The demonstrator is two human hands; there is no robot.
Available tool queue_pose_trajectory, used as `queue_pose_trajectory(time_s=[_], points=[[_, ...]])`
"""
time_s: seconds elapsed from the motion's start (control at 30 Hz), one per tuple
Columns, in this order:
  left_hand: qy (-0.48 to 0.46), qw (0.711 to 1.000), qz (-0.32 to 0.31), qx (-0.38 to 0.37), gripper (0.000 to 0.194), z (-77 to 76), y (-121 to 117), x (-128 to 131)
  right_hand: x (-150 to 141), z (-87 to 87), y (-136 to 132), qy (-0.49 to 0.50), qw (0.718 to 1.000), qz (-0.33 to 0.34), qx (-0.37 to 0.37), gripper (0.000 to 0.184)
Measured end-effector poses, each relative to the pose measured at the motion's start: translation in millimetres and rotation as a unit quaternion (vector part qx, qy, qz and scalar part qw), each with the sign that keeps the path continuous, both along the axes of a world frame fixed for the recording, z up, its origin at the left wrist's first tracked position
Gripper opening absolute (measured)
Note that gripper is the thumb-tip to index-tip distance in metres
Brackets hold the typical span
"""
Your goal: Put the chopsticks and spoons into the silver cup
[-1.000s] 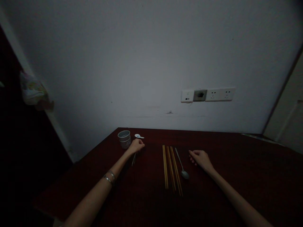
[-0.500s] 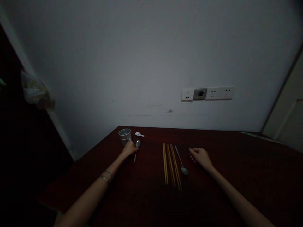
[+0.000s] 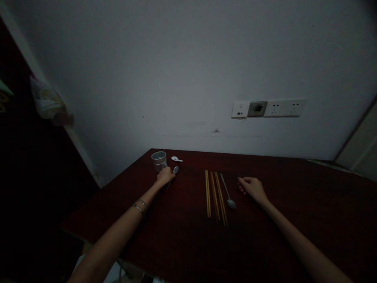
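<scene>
My left hand [image 3: 165, 175] is closed at the handle of a metal spoon [image 3: 176, 169], its fingers partly covering the handle. Right behind that hand stands a round metal cup [image 3: 159, 159], upright, its lower part hidden by the fingers. A small white soup spoon [image 3: 176, 159] lies a little farther back. Loosely curled on the tabletop, my right hand [image 3: 252, 188] shows nothing between its fingers. Left of it lies a long-handled metal spoon [image 3: 231, 203], bowl toward me. Beside that spoon, several wooden chopsticks [image 3: 214, 196] lie in pairs, pointing away from me.
The dark red table [image 3: 188, 247] meets a grey wall [image 3: 188, 78] at its back edge. Wall sockets [image 3: 284, 108] sit above the right half. A plastic bag [image 3: 48, 102] hangs at the far left. Some flat thing [image 3: 332, 166] lies along the back right edge.
The view has tilted down slightly, so everything sits higher in the picture. My left hand has shifted slightly right over the spoon's handle. The right hand stays about where it was.
</scene>
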State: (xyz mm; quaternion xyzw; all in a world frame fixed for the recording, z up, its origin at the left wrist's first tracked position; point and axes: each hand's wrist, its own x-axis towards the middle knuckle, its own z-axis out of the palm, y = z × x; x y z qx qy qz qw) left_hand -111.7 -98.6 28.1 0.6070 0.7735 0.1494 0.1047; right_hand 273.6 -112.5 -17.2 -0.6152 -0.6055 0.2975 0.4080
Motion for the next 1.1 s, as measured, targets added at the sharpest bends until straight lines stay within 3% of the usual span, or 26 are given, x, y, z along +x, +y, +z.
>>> queue_pose_trajectory(time_s=[0.17, 0.37, 0.5, 0.7, 0.97, 1.1], points=[[0.014, 1.000, -0.001, 0.020, 0.015, 4.4, -1, 2, -1, 2.4, -2, -0.003, 1.000, -0.001, 0.004, 0.038], [0.014, 0.997, -0.032, 0.073, 0.015, 27.0, -2, 18, -2, 3.5, -3, -0.001, 1.000, -0.002, 0.001, 0.037], [-0.043, 0.990, -0.055, 0.126, 0.015, 46.5, 3, 43, -4, 7.0, -6, -0.003, 1.000, -0.003, 0.004, 0.037], [-0.176, 0.955, -0.148, 0.186, 0.015, 71.2, 8, 100, -6, 9.2, -7, 0.008, 1.000, -0.002, 0.003, 0.037], [-0.392, 0.895, -0.183, 0.109, 0.014, 67.8, 10, 154, -9, 11.5, -5, 0.022, 0.999, 0.006, 0.030, 0.043], [-0.441, 0.876, -0.181, 0.064, 0.016, 61.1, 9, 158, -15, 21.2, -8, -0.040, 0.990, 0.022, 0.131, 0.037]])
